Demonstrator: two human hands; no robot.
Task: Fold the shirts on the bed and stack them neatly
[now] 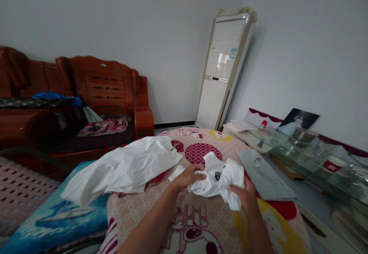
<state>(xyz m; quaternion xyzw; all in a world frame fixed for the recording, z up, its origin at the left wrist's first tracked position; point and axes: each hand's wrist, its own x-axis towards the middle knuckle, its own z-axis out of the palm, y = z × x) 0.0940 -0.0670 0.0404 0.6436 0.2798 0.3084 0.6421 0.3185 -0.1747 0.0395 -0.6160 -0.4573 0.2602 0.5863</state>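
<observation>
A crumpled white T-shirt [214,181] with a small black print is bunched up over the middle of the patterned table cover [143,215]. My left hand [189,177] grips its left side, thumb and fingers closed on the cloth. On the other side, my right hand [245,194] is closed around the right edge, some fingers hidden by fabric. To the left, another white garment [129,167] lies loosely spread, with its lower end hanging past the table's edge. A folded grey garment [264,175] rests flat at the table's right.
Along the right stands a glass-topped cabinet [304,162] carrying a bowl, a cup and a photo. A blue printed cushion [71,219] sits on a chair at the lower left. Behind are a wooden sofa [106,85] with clothes and a tall air conditioner [220,70].
</observation>
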